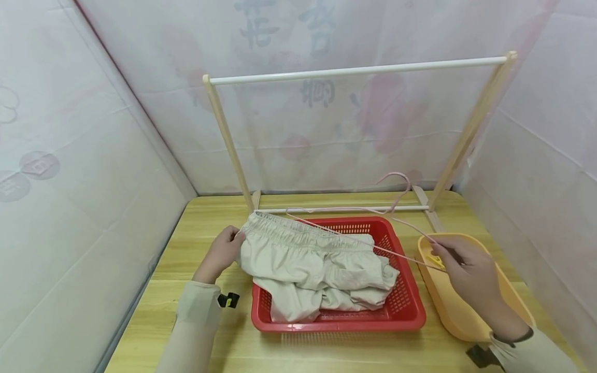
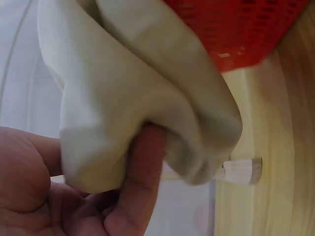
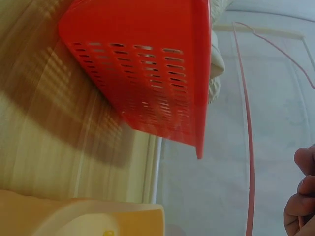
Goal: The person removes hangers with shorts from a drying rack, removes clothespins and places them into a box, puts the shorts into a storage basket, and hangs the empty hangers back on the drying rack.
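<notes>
My left hand pinches the left end of the elastic waistband on a pair of off-white pants. In the left wrist view, cloth folds around a fingertip. The rest of the pants lies bunched over a red basket. At the right, my right hand grips one end of a pink wire hanger, its hook pointing up. The hanger's far end reaches over the waistband, near the left hand's side. In the right wrist view, the hanger's bar runs beside the curled fingers.
A drying rack with a white top rail and wooden posts stands behind the basket. To the right sits a yellow tray with a small yellow clip inside. Fabric walls enclose the wooden table.
</notes>
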Motion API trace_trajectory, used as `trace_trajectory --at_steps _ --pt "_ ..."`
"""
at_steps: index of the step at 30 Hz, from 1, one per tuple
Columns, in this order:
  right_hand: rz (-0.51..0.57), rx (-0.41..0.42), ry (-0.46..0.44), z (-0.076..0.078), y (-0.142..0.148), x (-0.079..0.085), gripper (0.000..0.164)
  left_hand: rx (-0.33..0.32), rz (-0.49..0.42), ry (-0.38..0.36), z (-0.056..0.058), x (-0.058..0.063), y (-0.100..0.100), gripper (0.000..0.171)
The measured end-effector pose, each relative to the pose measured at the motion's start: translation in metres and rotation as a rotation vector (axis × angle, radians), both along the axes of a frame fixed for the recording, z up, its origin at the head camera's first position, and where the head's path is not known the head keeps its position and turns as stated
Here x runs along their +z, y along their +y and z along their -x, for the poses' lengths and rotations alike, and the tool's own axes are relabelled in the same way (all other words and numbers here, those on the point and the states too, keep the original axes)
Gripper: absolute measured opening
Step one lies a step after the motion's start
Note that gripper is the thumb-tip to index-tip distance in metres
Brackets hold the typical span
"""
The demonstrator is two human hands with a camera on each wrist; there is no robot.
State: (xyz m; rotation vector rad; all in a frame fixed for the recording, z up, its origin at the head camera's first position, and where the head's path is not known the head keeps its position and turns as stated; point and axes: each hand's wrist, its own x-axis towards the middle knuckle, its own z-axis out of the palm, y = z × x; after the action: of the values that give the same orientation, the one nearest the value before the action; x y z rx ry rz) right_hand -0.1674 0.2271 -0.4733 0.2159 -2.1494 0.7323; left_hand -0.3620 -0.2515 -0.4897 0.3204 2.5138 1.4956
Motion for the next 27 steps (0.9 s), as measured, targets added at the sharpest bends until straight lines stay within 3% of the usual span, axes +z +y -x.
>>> trace_trajectory --at_steps 4,12,15,18,21,24,27 --pt "0.033 -0.016 -0.029 -0.007 0.004 -0.002 0.029 -0.043 -0.123 0.007 -0.005 0.000 0.001 0.026" --pt "0.084 -0.028 -0.035 -0.016 0.013 -0.012 0.024 -0.285 -0.471 -0.113 -0.016 -0.006 0.015 0.030" --pt "0.089 -0.026 -0.029 -0.015 0.013 -0.015 0.023 -0.425 -0.523 -0.153 -0.018 -0.008 0.019 0.032" --pt "0.100 -0.030 -0.029 -0.014 0.013 -0.019 0.022 -0.525 -0.461 -0.141 -0.017 -0.011 0.025 0.030" --pt "0.103 -0.042 -0.032 -0.012 0.014 -0.026 0.022 -0.476 -0.322 -0.008 -0.015 -0.016 0.026 0.021" --pt "0.120 -0.061 -0.031 -0.010 0.013 -0.034 0.021 -0.329 -0.168 0.221 -0.011 -0.023 0.028 0.012" --pt "0.155 -0.050 -0.009 -0.009 0.005 -0.040 0.017 -0.207 -0.103 0.329 -0.007 -0.034 0.030 0.019"
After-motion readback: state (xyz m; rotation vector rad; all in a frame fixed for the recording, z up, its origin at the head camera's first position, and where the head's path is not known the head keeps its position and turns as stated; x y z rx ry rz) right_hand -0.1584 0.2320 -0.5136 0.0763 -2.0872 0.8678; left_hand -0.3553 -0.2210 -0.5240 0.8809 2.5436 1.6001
